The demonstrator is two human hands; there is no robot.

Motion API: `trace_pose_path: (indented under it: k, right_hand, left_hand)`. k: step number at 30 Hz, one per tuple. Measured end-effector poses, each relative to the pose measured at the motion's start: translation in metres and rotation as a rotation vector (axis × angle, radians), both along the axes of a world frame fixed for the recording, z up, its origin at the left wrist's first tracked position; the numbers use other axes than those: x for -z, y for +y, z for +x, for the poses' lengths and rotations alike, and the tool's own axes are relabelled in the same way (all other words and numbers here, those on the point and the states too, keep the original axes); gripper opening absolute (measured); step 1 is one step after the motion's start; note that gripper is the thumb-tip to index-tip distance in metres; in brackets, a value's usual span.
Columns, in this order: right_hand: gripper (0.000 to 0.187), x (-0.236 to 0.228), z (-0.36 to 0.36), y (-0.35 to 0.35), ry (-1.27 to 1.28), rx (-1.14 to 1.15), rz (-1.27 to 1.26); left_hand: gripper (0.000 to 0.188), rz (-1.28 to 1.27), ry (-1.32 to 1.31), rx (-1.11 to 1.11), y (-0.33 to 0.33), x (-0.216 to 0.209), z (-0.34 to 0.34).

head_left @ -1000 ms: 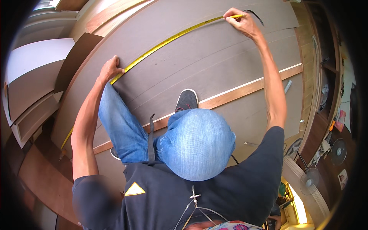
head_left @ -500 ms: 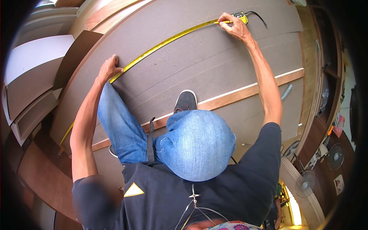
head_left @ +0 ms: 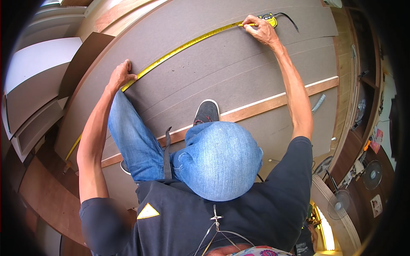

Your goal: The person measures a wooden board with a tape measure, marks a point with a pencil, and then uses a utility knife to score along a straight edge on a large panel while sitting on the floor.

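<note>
A yellow tape measure blade (head_left: 183,49) stretches diagonally across a large grey-brown board (head_left: 222,64). My left hand (head_left: 122,76) pinches the blade close to its near-left end, thumb on top, just beyond my bent left knee. At the far end, my right hand (head_left: 261,30) grips a thin yellow pencil (head_left: 247,24) whose tip meets the board right beside the blade. Just past those fingers lies the tape's yellow-and-black case (head_left: 269,19), with a black strap (head_left: 288,20) trailing from it. Faint straight lines run along the board.
A wooden strip (head_left: 256,105) with a pale edge crosses the board near my shoe (head_left: 206,113). White and brown cabinet panels (head_left: 42,64) stand at the left. Dark shelving (head_left: 363,106) lines the right side, with clear round discs (head_left: 372,175) nearby. Another person's arm (head_left: 313,237) shows at lower right.
</note>
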State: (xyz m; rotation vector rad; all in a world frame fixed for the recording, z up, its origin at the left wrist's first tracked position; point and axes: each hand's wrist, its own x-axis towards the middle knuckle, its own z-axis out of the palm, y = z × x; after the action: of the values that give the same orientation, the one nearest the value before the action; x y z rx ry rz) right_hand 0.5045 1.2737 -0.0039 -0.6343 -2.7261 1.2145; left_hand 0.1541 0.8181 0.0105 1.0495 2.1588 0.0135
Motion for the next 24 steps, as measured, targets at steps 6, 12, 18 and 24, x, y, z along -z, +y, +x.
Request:
trace_pose_path:
  k: [6,12,18,24]
  right_hand:
    - [0.020,-0.006,-0.001,-0.002,-0.040,-0.003,-0.042]
    - [0.023,-0.013,-0.003,-0.001,-0.107,0.012,0.000]
    - [0.024,-0.010,0.001,0.000,-0.082,-0.001,-0.025]
    - [0.023,-0.012,-0.002,-0.005,0.004,0.011,-0.039]
  left_hand:
    - [0.050,0.007,0.003,0.008,-0.001,0.001,-0.001]
    - [0.051,0.003,0.008,0.012,-0.002,0.002,-0.002]
    - [0.050,0.017,0.001,0.015,0.001,-0.002,0.000]
    - [0.050,0.030,0.003,0.013,-0.002,0.000,0.000]
